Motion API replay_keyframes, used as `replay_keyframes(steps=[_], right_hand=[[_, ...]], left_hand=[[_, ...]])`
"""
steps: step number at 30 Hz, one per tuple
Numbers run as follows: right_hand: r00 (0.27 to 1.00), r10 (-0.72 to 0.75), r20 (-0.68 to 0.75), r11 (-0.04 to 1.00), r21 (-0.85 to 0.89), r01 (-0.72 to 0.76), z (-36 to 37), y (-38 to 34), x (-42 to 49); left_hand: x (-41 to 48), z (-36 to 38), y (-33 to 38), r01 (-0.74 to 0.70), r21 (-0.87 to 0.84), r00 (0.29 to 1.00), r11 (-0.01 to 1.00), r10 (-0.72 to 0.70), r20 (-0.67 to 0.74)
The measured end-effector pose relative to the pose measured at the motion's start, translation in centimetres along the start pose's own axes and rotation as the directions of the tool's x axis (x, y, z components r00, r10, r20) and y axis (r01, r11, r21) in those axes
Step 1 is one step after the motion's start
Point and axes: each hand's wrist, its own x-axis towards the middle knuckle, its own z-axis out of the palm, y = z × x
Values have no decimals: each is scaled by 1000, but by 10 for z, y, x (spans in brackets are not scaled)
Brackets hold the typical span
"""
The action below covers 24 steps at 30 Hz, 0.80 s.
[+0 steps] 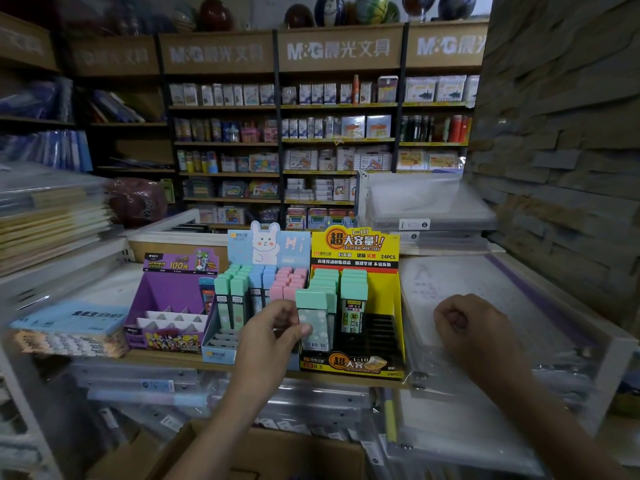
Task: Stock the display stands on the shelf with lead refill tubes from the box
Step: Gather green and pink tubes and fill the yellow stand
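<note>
Between my left hand's (273, 327) thumb and fingers sits a mint-capped refill tube (313, 318), upright, just in front of the yellow stand (353, 363). Its flowered body matches the bunny stand (266, 244) left of the hand, so I'd steer it there, keep it vertical and seat it in the empty front slots (224, 339). My right hand (460, 323) is a fist, holding nothing. The wooden shelf (166, 358) lies beneath, the cardboard box (277, 455) under my wrists, and stocked shop shelving (225, 143) beyond.

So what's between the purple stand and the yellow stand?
The blue bunny stand, holding green, blue and pink tubes. The head view shows it standing right between the purple stand and the yellow stand.
</note>
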Motion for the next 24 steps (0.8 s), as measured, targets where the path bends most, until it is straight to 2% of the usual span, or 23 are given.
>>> replay_keyframes(steps=[14,24], right_hand=[[1000,-10,-5,1000,-25,9,3,7,-1],[1000,-29,-2,999,-18,29,4,7,-3]], left_hand=[[-3,4,3,-99,182,995,978,92,45],[-7,11,-6,-75,258,997,963,69,33]])
